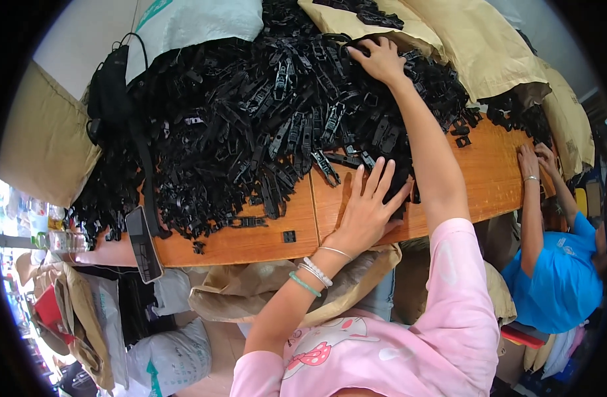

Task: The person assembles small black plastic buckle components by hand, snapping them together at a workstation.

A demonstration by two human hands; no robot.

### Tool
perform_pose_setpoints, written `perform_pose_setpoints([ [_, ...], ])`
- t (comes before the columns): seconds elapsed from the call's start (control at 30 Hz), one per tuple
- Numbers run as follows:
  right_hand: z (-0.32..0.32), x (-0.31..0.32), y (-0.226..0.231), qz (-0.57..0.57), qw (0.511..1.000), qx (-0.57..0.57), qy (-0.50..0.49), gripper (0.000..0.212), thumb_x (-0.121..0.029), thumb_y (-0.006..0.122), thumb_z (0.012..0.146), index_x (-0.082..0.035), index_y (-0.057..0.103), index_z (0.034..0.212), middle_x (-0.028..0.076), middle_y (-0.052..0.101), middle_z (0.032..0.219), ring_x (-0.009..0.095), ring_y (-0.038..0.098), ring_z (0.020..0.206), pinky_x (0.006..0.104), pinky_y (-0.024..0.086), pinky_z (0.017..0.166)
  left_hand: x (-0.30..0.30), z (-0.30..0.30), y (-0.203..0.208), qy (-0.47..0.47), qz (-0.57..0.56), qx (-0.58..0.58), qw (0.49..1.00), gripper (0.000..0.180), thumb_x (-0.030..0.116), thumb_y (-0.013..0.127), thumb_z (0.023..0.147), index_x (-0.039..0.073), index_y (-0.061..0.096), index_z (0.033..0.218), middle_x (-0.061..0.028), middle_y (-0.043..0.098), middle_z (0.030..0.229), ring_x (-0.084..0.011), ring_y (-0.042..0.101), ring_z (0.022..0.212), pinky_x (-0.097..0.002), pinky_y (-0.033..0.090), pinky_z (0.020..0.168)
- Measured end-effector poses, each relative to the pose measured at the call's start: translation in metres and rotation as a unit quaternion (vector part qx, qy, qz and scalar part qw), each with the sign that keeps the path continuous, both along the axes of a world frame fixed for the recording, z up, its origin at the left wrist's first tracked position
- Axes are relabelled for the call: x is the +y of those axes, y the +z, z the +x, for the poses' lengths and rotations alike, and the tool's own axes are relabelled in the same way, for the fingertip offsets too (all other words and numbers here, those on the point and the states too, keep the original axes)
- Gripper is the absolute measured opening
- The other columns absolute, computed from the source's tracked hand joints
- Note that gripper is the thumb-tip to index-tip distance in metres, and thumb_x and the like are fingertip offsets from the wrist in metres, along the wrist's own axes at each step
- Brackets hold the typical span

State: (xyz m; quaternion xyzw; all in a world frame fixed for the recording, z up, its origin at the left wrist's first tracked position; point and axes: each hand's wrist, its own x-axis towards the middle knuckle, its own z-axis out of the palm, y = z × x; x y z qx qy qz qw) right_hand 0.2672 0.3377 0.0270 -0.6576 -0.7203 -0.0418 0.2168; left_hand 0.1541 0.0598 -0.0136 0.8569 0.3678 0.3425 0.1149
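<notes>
A big heap of black plastic clip-like parts [244,126] covers most of the wooden table [277,250]. At the far side of the heap, my right hand [381,61] lies on the parts with its fingers spread, beside the mouth of a brown paper sack [416,30]. Nearer to me, my left hand [369,208], with bracelets at its wrist, reaches over the heap's front edge. Its fingers are apart and rest against black parts; some of those are hidden under the palm. I see nothing gripped in either hand.
A phone [144,245] leans at the table's front left edge, near a black strapped bag [110,83]. An open brown sack [237,291] hangs below the front edge. A white sack [201,20] lies behind the heap. At right, a co-worker in blue [558,278] handles parts.
</notes>
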Motion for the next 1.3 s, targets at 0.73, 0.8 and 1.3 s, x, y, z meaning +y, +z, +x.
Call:
perform_pose_setpoints([
  [0.73, -0.012, -0.057, 0.013, -0.102, 0.930, 0.191, 0.297, 0.054, -0.050, 0.054, 0.087, -0.016, 0.054, 0.129, 0.014, 0.058, 0.124, 0.033, 0.050, 0.120, 0.0372, 0.040, 0.100, -0.003, -0.009, 0.002, -0.006, 0.007, 0.027, 1.000, 0.075, 0.031, 0.081, 0.055, 0.012, 0.055, 0.123, -0.0256, 0.024, 0.146, -0.0410, 0.017, 0.138, -0.0611, 0.015, 0.108],
  [0.8, 0.006, -0.040, 0.021, -0.006, 0.962, 0.165, 0.216, 0.043, -0.039, 0.051, 0.092, -0.015, 0.055, 0.127, 0.012, 0.059, 0.123, 0.031, 0.053, 0.116, 0.0388, 0.041, 0.098, -0.003, -0.007, 0.004, -0.006, 0.009, 0.020, 1.000, 0.075, 0.031, 0.080, 0.056, 0.012, 0.054, 0.124, -0.0258, 0.024, 0.146, -0.0412, 0.018, 0.138, -0.0612, 0.015, 0.107],
  [1.3, 0.049, 0.019, 0.010, -0.107, 0.960, 0.130, 0.225, 0.031, -0.040, 0.057, 0.086, -0.014, 0.074, 0.088, 0.004, 0.070, 0.096, 0.025, 0.063, 0.092, 0.0379, 0.047, 0.086, 0.003, -0.005, -0.002, -0.017, 0.016, 0.037, 0.999, 0.083, 0.036, 0.079, 0.059, 0.016, 0.047, 0.132, -0.0233, 0.023, 0.148, -0.0402, 0.018, 0.138, -0.0593, 0.013, 0.109],
])
